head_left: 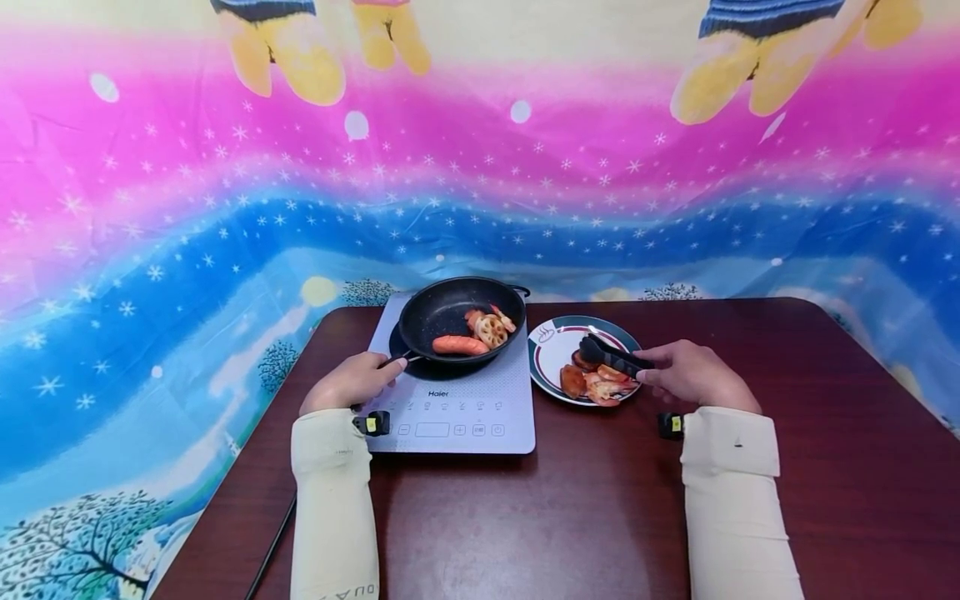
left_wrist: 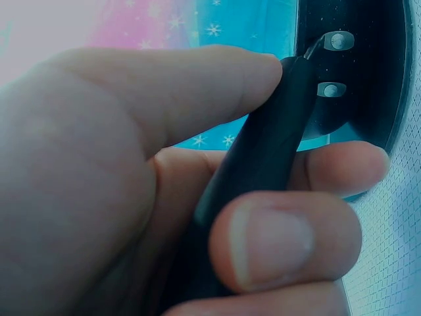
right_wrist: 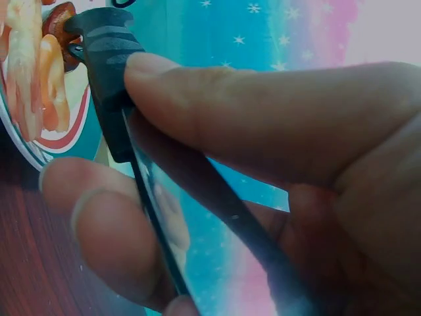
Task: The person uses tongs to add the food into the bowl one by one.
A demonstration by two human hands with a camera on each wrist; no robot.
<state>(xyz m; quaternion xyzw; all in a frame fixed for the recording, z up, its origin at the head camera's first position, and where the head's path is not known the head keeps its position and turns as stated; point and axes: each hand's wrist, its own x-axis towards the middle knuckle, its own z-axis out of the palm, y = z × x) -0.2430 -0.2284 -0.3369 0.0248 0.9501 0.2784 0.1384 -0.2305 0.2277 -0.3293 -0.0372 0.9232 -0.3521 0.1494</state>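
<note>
My left hand [head_left: 348,383] grips the black handle [left_wrist: 263,145] of a frying pan [head_left: 438,312], thumb and fingers wrapped round it. The pan is over the induction cooker [head_left: 480,400]. Inside it are a scored sausage [head_left: 459,345], a lotus root slice [head_left: 491,332] and a shrimp [head_left: 505,317], bunched toward the right side. In my right hand [head_left: 697,375] are black kitchen tongs [head_left: 618,358], pinched between thumb and fingers. Their tips reach over a patterned plate [head_left: 549,367], close to a round brown piece of food [head_left: 583,361].
Orange-brown food pieces [head_left: 606,385] lie on the front part of the plate, right of the cooker. A black cord [head_left: 272,546] runs down the table's [head_left: 600,517] left side. A colourful printed cloth [head_left: 480,167] hangs behind the table.
</note>
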